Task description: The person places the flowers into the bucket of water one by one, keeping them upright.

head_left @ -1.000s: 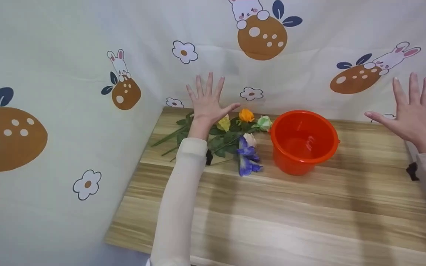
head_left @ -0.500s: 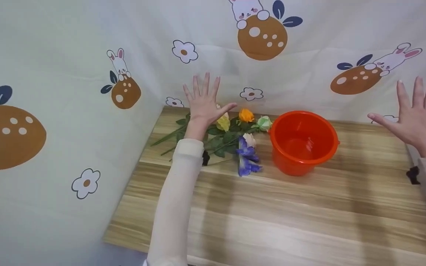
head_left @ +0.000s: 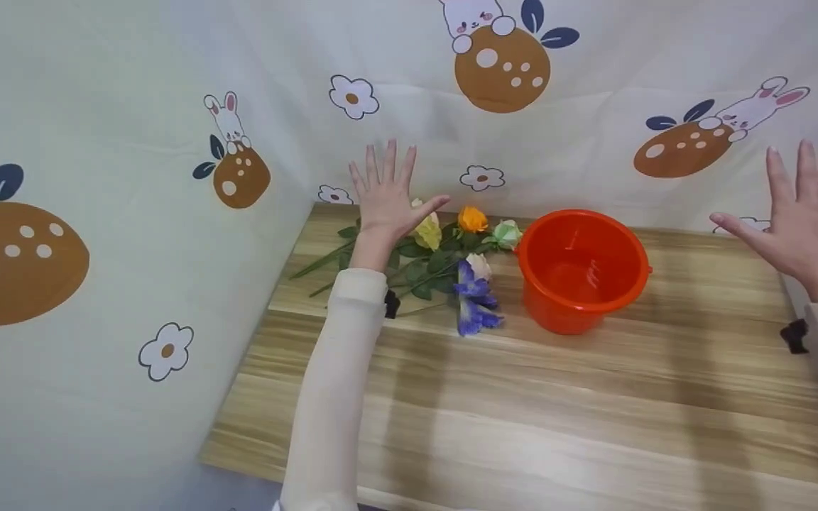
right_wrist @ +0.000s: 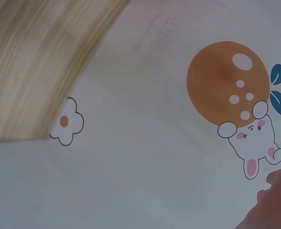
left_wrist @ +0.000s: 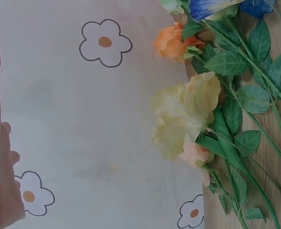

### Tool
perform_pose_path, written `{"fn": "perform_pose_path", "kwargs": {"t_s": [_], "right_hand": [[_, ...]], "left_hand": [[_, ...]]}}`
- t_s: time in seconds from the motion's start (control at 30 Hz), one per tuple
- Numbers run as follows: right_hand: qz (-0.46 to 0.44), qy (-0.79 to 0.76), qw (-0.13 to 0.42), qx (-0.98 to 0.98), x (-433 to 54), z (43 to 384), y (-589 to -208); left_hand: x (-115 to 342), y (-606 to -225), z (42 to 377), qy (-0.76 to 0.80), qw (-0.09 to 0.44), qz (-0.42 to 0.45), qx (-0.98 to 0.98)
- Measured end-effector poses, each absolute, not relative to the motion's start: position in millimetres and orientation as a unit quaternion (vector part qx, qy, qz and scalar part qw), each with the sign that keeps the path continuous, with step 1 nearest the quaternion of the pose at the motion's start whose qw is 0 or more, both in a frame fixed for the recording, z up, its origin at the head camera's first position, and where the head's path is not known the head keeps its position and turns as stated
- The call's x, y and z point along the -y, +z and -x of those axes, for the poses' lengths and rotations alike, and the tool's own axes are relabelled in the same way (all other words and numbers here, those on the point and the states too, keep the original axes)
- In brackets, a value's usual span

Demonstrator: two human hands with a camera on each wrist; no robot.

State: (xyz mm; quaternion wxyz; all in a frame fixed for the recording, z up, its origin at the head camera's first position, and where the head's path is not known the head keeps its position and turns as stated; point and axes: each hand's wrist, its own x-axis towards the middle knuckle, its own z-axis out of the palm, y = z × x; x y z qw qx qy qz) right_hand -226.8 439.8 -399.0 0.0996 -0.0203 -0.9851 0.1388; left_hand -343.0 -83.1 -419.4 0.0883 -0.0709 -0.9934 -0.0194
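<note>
My left hand (head_left: 385,207) is raised with its fingers spread, overlapping the flowers at the back left in the head view. Among these artificial flowers are an orange rose (head_left: 472,219), a yellow flower (left_wrist: 190,112), a pale green rose (head_left: 506,234), a cream rose (head_left: 478,267) and a blue-purple flower (head_left: 476,301), all with green stems and leaves. Just right of them stands a red bucket (head_left: 571,312), upright and with nothing seen inside. Far to the right, my right hand (head_left: 809,231) is held up, fingers spread too. Neither hand holds anything.
The wood-grain table (head_left: 522,419) runs under the flowers and bucket. A pale curtain (head_left: 409,64) printed with rabbits and oranges hangs behind and along the left. A small black piece (head_left: 794,336) shows beside the right sleeve.
My left hand has drifted slightly left, and the right hand slightly right. Both stay spread; the flowers and bucket have not moved.
</note>
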Motion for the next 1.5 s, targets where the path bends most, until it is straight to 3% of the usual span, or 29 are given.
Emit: {"fn": "perform_pose_path", "kwargs": {"t_s": [0.53,0.9,1.5], "right_hand": [[0.019,0.173,0.132,0.976,-444,220,-404],[0.012,0.204,0.164,0.965,-445,215,-411],[0.018,0.243,0.163,0.956,-440,204,-434]], "left_hand": [[89,-421,335,-0.034,0.114,0.080,0.990],[96,-428,329,-0.053,0.162,0.096,0.981],[103,-442,317,-0.102,0.208,0.114,0.966]]}}
